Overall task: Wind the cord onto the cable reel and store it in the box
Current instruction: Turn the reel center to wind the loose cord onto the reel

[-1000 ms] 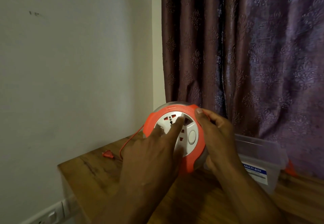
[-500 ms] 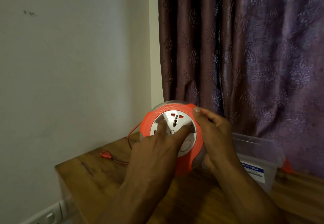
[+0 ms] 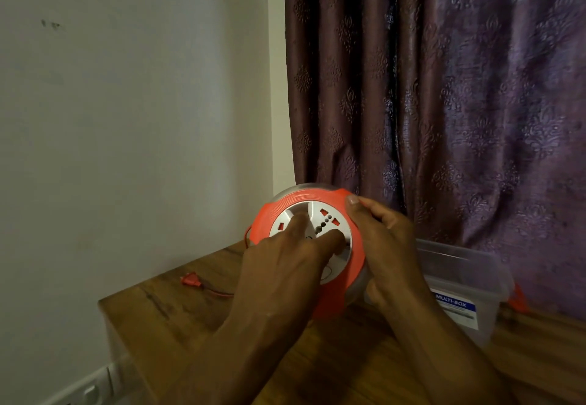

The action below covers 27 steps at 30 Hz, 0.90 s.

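Tabletop — right hand grips cable reel.

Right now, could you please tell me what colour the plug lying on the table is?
The plug is orange-red, matching its cord; the head view shows it.

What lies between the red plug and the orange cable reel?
In the head view: bare wooden tabletop crossed by thin red cord from plug toward reel.

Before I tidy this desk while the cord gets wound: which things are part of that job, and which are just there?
In the job: cable reel, cord, plug, clear box, left hand, right hand.
Just there: curtain, wall switch, wooden table.
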Available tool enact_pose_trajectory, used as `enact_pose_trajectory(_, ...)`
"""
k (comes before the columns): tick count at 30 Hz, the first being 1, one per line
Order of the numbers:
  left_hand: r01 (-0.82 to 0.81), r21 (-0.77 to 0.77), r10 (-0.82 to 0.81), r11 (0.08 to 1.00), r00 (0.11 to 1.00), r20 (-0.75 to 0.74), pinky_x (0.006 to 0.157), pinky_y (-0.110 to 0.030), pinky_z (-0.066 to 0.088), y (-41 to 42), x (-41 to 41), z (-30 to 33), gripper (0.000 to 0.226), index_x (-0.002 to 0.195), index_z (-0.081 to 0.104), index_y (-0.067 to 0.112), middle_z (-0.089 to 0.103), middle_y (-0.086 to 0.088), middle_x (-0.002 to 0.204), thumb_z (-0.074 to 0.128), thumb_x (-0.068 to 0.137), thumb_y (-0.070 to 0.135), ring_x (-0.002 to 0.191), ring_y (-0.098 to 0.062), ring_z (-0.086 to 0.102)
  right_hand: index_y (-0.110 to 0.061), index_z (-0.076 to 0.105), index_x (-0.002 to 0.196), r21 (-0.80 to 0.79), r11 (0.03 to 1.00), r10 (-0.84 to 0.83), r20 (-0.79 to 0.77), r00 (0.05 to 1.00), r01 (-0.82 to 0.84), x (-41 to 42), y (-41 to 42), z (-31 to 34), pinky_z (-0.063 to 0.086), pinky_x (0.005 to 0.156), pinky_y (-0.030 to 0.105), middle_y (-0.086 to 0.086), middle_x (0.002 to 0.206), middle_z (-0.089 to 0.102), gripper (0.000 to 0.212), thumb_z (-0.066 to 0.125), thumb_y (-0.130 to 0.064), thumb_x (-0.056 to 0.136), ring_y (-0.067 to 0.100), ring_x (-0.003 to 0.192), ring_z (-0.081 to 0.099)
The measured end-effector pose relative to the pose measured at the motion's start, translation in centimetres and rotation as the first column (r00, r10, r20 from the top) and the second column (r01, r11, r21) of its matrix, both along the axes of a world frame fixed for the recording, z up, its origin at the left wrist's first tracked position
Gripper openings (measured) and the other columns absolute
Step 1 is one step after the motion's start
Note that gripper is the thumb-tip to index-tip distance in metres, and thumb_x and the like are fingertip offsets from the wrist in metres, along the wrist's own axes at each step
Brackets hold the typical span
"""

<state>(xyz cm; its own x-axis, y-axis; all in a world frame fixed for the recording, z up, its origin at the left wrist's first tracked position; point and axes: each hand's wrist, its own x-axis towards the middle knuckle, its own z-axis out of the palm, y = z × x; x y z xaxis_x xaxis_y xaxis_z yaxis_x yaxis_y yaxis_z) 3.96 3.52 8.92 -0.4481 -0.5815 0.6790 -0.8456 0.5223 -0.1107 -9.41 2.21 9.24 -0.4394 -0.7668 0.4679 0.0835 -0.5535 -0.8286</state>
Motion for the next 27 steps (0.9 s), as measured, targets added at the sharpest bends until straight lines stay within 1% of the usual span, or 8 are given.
enact_pose_trajectory(3, 0.024, -0.015, -0.024, 1.0, 1.0, 0.004, 0.077, -0.047, 0.053, 0.0, -0.1, 0.3, 0.038, 0.111, 0.052, 0.04, 0.044, -0.007, 0.14, 0.067, 0.077, 0.03, 0.108, -0.037, 0.057, -0.041, 0.076, 0.07, 0.0, 1.0, 0.004, 0.003, 1.0, -0.004, -0.1, 0.1, 0.1, 0.061, 0.081, 0.047, 0.0, 0.084, 0.079, 0.025, 0.066, -0.03, 0.09, 0.025, 0.085, 0.076)
enact_pose_trajectory(5, 0.035, -0.037, -0.034, 0.999, 0.999, 0.026, 0.074, -0.048, 0.054, 0.2, -0.1, 0.5, 0.035, 0.105, 0.058, 0.037, 0.051, -0.007, 0.134, 0.071, 0.074, 0.03, 0.104, -0.037, 0.059, -0.042, 0.076, 0.069, -0.01, 1.0, 0.007, -0.001, 1.0, -0.007, -0.2, 0.1, 0.1, 0.062, 0.074, 0.041, -0.003, 0.08, 0.079, 0.027, 0.065, -0.029, 0.09, 0.022, 0.079, 0.076)
enact_pose_trajectory(7, 0.051, -0.068, -0.048, 0.996, 0.998, 0.048, 0.059, -0.047, 0.056, 0.6, -0.2, 1.0, 0.025, 0.087, 0.067, 0.032, 0.064, -0.008, 0.116, 0.078, 0.065, 0.028, 0.086, -0.036, 0.067, -0.044, 0.076, 0.068, -0.017, 1.0, 0.013, -0.009, 1.0, -0.013, -0.2, 0.1, 0.1, 0.061, 0.068, 0.035, -0.005, 0.076, 0.079, 0.03, 0.065, -0.027, 0.091, 0.018, 0.074, 0.076)
enact_pose_trajectory(9, 0.087, -0.088, -0.081, 0.992, 0.994, 0.07, 0.05, -0.044, 0.055, 0.7, -0.1, 1.2, 0.024, 0.072, 0.069, 0.029, 0.07, -0.008, 0.104, 0.085, 0.054, 0.026, 0.072, -0.033, 0.069, -0.044, 0.076, 0.069, -0.016, 1.0, 0.01, -0.012, 1.0, -0.01, -0.3, 0.0, 0.0, 0.06, 0.067, 0.034, -0.005, 0.076, 0.079, 0.03, 0.065, -0.027, 0.091, 0.015, 0.071, 0.075)
enact_pose_trajectory(11, 0.125, -0.097, -0.118, 0.987, 0.99, 0.076, 0.049, -0.044, 0.054, 0.5, -0.1, 1.2, 0.032, 0.068, 0.067, 0.026, 0.07, -0.008, 0.103, 0.091, 0.045, 0.023, 0.072, -0.034, 0.069, -0.043, 0.077, 0.071, -0.014, 1.0, 0.014, -0.007, 1.0, -0.014, -0.3, -0.2, -0.2, 0.059, 0.066, 0.033, -0.004, 0.077, 0.079, 0.027, 0.066, -0.028, 0.091, 0.015, 0.07, 0.076)
enact_pose_trajectory(15, 0.158, -0.124, -0.146, 0.98, 0.985, 0.096, 0.049, -0.045, 0.054, 0.4, 0.3, 1.2, 0.036, 0.066, 0.067, 0.022, 0.069, -0.006, 0.109, 0.092, 0.04, 0.017, 0.075, -0.033, 0.069, -0.038, 0.078, 0.074, -0.003, 0.999, 0.038, -0.002, 0.999, -0.038, -0.6, -0.3, -0.3, 0.058, 0.057, 0.028, -0.002, 0.076, 0.079, 0.024, 0.065, -0.027, 0.091, 0.015, 0.066, 0.075)
enact_pose_trajectory(22, 0.276, -0.152, -0.253, 0.949, 0.955, 0.153, 0.052, -0.038, 0.056, -0.6, 1.1, 1.1, 0.034, 0.068, 0.067, 0.019, 0.069, -0.003, 0.109, 0.09, 0.044, 0.013, 0.073, -0.027, 0.068, -0.027, 0.075, 0.08, 0.03, 0.998, 0.061, 0.019, 0.998, -0.061, -0.5, -0.3, -0.3, 0.061, 0.07, 0.038, 0.002, 0.079, 0.079, 0.015, 0.065, -0.025, 0.091, 0.021, 0.072, 0.075)
enact_pose_trajectory(27, 0.293, -0.079, -0.273, 0.953, 0.943, 0.192, 0.053, -0.041, 0.058, -0.6, 1.6, 1.4, 0.028, 0.067, 0.067, 0.021, 0.065, 0.0, 0.118, 0.086, 0.052, 0.007, 0.083, -0.031, 0.068, -0.033, 0.075, 0.075, 0.045, 0.999, 0.03, 0.009, 1.0, -0.03, -0.2, -0.4, -0.5, 0.061, 0.079, 0.046, 0.001, 0.083, 0.079, 0.019, 0.066, -0.028, 0.091, 0.026, 0.082, 0.076)
